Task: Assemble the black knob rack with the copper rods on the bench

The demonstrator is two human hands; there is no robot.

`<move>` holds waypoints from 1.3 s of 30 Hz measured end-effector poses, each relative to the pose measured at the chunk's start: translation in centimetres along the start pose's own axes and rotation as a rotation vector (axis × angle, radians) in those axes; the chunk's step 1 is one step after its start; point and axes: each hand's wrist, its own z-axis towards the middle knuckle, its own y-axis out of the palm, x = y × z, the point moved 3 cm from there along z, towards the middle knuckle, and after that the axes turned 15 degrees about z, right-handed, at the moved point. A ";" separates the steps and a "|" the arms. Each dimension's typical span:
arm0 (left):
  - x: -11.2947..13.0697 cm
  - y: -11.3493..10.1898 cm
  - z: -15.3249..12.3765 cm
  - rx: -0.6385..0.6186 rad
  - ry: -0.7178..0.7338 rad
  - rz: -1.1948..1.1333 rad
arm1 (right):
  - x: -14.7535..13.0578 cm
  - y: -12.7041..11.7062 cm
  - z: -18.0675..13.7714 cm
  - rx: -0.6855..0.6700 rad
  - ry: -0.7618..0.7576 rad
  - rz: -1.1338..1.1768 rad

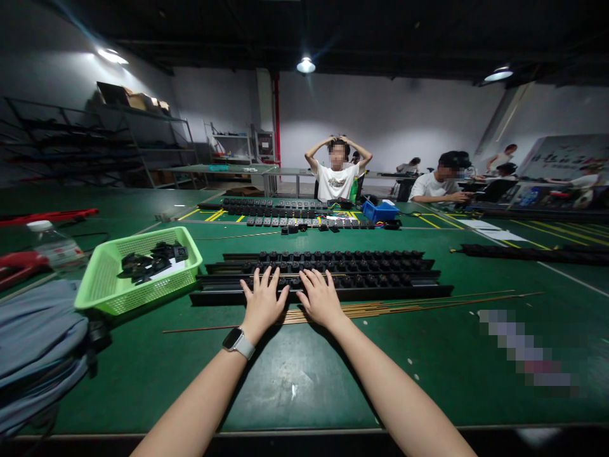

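Several long black rails [223, 296] lie side by side across the green table, with rows of small black parts [380, 265] set along them. My left hand [263, 303], a watch on its wrist, rests at the near rails with fingers spread. Beside it, my right hand [321, 299] lies palm down on the same rails, its fingers stretched out. Neither hand appears to grip anything; what lies under the palms is hidden. A bundle of thin brass-coloured rods [366, 311] runs across the table just in front of the rails, passing partly beneath my hands.
A light green basket [118, 295] with black parts stands left, near a plastic bottle [54, 244] and blue-grey cloth [38, 355]. Farther back are more part rows [285, 221] and a blue bin [379, 210]. One person [337, 181] sits opposite, another [440, 181] at right.
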 end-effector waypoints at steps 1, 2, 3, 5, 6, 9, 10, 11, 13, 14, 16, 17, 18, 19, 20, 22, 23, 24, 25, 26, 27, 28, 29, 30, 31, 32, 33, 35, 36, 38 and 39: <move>0.0 0.0 0.0 -0.003 -0.004 0.002 | 0.0 0.0 0.0 -0.002 0.001 0.000; -0.1 -0.1 0.0 -0.006 -0.008 0.003 | 0.0 0.1 0.0 -0.004 0.001 -0.001; -0.1 -0.1 0.0 -0.010 -0.010 0.006 | 0.1 0.1 0.0 -0.004 0.002 -0.002; -0.1 -0.2 0.0 -0.018 -0.025 0.009 | 0.1 0.1 0.0 -0.003 0.002 -0.004; -0.1 -0.2 0.0 -0.018 -0.037 0.012 | 0.1 0.1 0.0 -0.002 0.002 -0.006; -0.2 -0.3 0.0 -0.018 -0.068 0.028 | 0.1 0.1 0.0 -0.005 0.005 -0.010; -0.2 -0.3 0.0 -0.021 -0.074 0.035 | 0.1 0.1 0.0 -0.008 0.007 -0.010; -0.3 -0.3 0.0 -0.024 -0.080 0.043 | 0.1 0.0 0.0 -0.011 0.008 -0.010; -0.4 -0.2 0.0 -0.030 -0.104 0.058 | 0.1 0.0 0.0 -0.017 0.008 -0.007; -0.5 -0.1 0.0 -0.032 -0.114 0.066 | 0.1 0.0 0.0 -0.017 0.008 -0.006; -0.6 0.0 0.0 -0.036 -0.120 0.076 | 0.1 0.0 0.0 -0.015 0.005 -0.004; -0.7 0.0 0.1 -0.035 -0.123 0.079 | 0.2 0.0 0.0 -0.013 0.004 -0.004; -0.8 0.0 0.1 -0.034 -0.127 0.079 | 0.2 0.1 0.0 -0.011 0.003 -0.005; -0.9 0.0 0.1 -0.034 -0.133 0.078 | 0.2 0.1 0.0 -0.010 0.002 -0.005; -1.0 0.0 0.2 -0.038 -0.141 0.074 | 0.2 0.1 0.0 -0.009 0.002 -0.005; -1.1 -0.2 0.2 -0.047 -0.151 0.059 | 0.3 0.1 0.0 -0.007 0.001 0.000; -1.1 -0.3 0.3 -0.041 -0.152 0.051 | 0.3 0.1 0.0 -0.005 0.001 0.005; -1.1 -0.5 0.3 -0.024 -0.149 0.047 | 0.3 0.1 0.0 -0.001 0.000 0.009; -1.1 -0.7 0.3 0.001 -0.144 0.045 | 0.3 0.1 0.0 0.003 -0.001 0.012; -1.0 -0.9 0.4 0.024 -0.133 0.044 | 0.2 0.1 0.0 0.006 -0.002 0.014; -0.9 -1.0 0.4 0.035 -0.121 0.044 | 0.2 0.1 -0.1 0.008 -0.003 0.015; -0.9 -1.0 0.3 0.031 -0.112 0.042 | 0.2 0.1 -0.1 0.009 -0.004 0.014; -0.8 -0.9 0.3 0.014 -0.107 0.037 | 0.2 0.1 -0.1 0.008 -0.004 0.013; -0.8 -0.8 0.3 -0.005 -0.106 0.031 | 0.2 0.1 -0.1 0.006 -0.004 0.011; -0.8 -0.7 0.3 -0.019 -0.107 0.026 | 0.2 0.1 0.0 0.005 -0.003 0.010; -0.8 -0.6 0.3 -0.023 -0.109 0.024 | 0.2 0.1 0.0 0.003 -0.003 0.008; -0.8 -0.5 0.3 -0.021 -0.108 0.023 | 0.2 0.1 0.0 0.002 -0.002 0.008; -0.8 -0.4 0.3 -0.017 -0.101 0.022 | 0.2 0.2 0.0 0.002 -0.002 0.007; -0.8 -0.3 0.3 -0.018 -0.100 0.020 | 0.2 0.2 0.0 0.003 -0.002 0.007; -0.8 -0.3 0.3 -0.015 -0.098 0.016 | 0.2 0.2 0.0 0.005 -0.003 0.009; -0.7 -0.3 0.3 -0.010 -0.095 0.015 | 0.2 0.1 0.0 0.006 -0.003 0.009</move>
